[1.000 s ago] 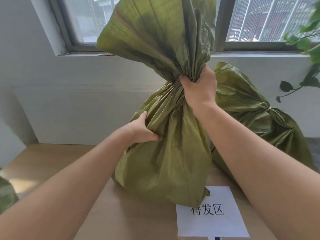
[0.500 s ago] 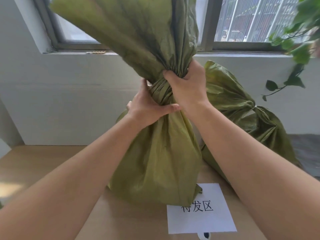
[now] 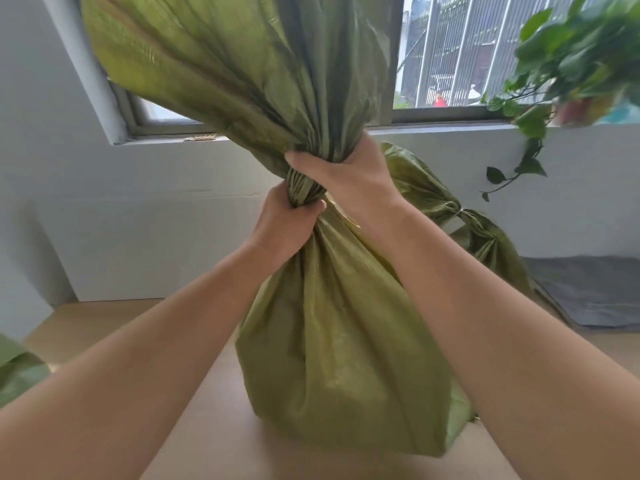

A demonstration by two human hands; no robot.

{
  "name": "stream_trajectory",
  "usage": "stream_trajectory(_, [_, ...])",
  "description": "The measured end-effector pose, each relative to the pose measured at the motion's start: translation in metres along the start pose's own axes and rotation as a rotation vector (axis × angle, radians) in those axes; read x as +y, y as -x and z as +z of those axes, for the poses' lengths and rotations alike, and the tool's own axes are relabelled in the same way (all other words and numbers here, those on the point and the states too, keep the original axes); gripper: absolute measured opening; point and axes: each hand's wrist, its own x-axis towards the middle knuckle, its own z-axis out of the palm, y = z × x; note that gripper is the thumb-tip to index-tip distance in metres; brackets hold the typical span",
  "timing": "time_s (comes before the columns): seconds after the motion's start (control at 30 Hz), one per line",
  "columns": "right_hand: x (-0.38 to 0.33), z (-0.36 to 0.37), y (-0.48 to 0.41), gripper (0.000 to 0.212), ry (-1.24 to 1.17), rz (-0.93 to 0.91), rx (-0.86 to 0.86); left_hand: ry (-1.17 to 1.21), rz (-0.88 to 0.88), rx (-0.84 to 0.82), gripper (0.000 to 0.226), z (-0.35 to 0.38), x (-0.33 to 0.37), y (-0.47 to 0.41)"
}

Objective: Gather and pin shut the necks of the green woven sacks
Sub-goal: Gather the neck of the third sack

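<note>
A filled green woven sack [image 3: 332, 355] stands upright on the tan surface [image 3: 214, 434] in front of me. Its neck is bunched into tight pleats, and the loose top fans out wide above toward the window. My left hand [image 3: 282, 223] is clenched round the neck from the left, just below my right hand [image 3: 349, 178], which grips the neck higher up. The two hands touch. A second green sack [image 3: 433, 199] lies behind on the right with its neck tied off.
A white wall and a window sill [image 3: 166, 138] run behind the sacks. A leafy plant [image 3: 561, 71] hangs at the upper right. A grey mat [image 3: 588, 289] lies at the right. Part of another green sack [image 3: 17, 372] shows at the left edge.
My left hand has risen from the sack's side to the neck and closed on it under my right hand. The view has shifted closer, and the white paper label has dropped out of sight.
</note>
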Motion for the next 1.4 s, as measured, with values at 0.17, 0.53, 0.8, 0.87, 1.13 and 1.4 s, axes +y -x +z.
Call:
stream_trajectory(0.17, [-0.033, -0.029, 0.049, 0.036, 0.015, 0.161, -0.163, 0.004, 0.1, -0.124, 0.038, 0.008, 0.026, 0.057])
stream_trajectory(0.53, [-0.081, -0.038, 0.149, 0.039, 0.007, 0.25, -0.059, -0.014, -0.012, -0.196, 0.007, 0.013, 0.057, 0.183])
stream_trajectory(0.8, [-0.106, -0.02, 0.211, 0.011, -0.107, 0.387, 0.178, 0.047, -0.117, -0.102, 0.023, 0.019, 0.053, 0.252])
stream_trajectory(0.87, [-0.111, -0.019, 0.224, 0.015, -0.149, 0.452, 0.206, 0.061, -0.125, -0.104, 0.024, 0.022, 0.052, 0.267])
stream_trajectory(1.13, [-0.121, -0.021, 0.282, 0.03, -0.221, 0.505, 0.315, 0.277, -0.039, -0.268, 0.017, 0.027, 0.029, 0.321])
stream_trajectory(1.4, [-0.113, -0.041, 0.314, 0.04, -0.238, 0.5, 0.34, 0.147, 0.037, -0.273, 0.017, 0.043, 0.011, 0.355])
